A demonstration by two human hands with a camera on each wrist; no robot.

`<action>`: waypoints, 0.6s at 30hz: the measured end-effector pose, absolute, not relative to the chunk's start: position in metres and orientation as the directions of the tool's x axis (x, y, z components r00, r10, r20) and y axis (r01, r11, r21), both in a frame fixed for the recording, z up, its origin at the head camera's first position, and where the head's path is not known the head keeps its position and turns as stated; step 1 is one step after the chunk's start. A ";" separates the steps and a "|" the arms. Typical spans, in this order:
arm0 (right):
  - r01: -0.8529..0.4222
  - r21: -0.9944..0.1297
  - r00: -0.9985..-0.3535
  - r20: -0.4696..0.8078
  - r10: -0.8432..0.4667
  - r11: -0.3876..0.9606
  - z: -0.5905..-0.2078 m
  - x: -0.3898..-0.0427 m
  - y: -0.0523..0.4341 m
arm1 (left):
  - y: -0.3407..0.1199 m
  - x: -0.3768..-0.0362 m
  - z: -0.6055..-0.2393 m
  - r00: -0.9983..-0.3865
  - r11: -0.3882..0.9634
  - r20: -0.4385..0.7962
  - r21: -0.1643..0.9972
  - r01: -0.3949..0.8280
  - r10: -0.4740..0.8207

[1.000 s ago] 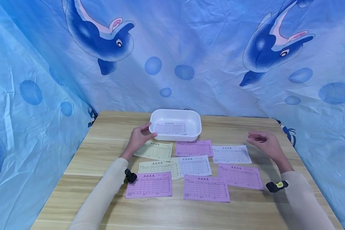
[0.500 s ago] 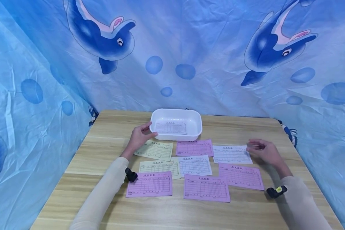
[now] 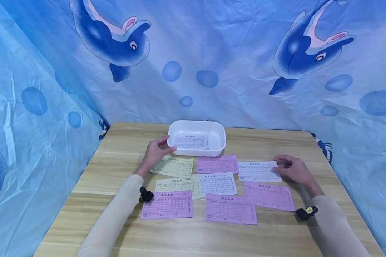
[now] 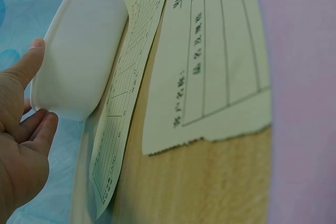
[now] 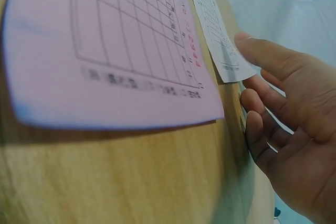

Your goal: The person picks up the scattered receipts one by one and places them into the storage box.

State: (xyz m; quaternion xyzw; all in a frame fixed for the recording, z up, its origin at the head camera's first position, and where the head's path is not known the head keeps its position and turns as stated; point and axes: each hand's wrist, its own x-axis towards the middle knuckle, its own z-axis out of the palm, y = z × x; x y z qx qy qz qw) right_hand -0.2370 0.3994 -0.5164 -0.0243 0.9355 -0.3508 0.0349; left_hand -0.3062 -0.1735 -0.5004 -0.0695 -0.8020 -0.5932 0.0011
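A blue cloth printed with dolphins is hanging behind and along both sides of the wooden tabletop, which is carrying everything else. Near its far edge a white tray is sitting with one white form lying flat inside it.

The person's left hand is resting against the tray's left end; in the left wrist view the thumb is pressing on the rim and the fingers are curling under the wall, so this grip is grasping the tray.

In front of the tray, paper forms are lying flat in loose rows. Nearest the viewer are three pink forms: one at the left, one in the middle and one at the right. Behind them a yellow form is lying partly under a white form. Further back, a second yellow form, a pink form and another white form are lying just before the tray.

The right hand is lying at the right edge of that last white form. In the right wrist view its thumb is touching the sheet's corner while the other fingers are lying loose below the edge, so this grip is released, not clasping the paper.
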 end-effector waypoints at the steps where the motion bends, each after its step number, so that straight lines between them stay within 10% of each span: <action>1: -0.024 -0.657 -0.996 -0.050 -0.076 0.753 -0.517 -0.237 0.399 | -0.174 -0.306 -0.500 -0.990 0.285 0.084 0.952 0.113 0.110; 18: -0.078 -0.619 -0.993 -0.023 -0.118 0.781 -0.516 -0.239 0.402 | -0.174 -0.307 -0.502 -0.990 0.281 0.088 0.953 0.117 0.114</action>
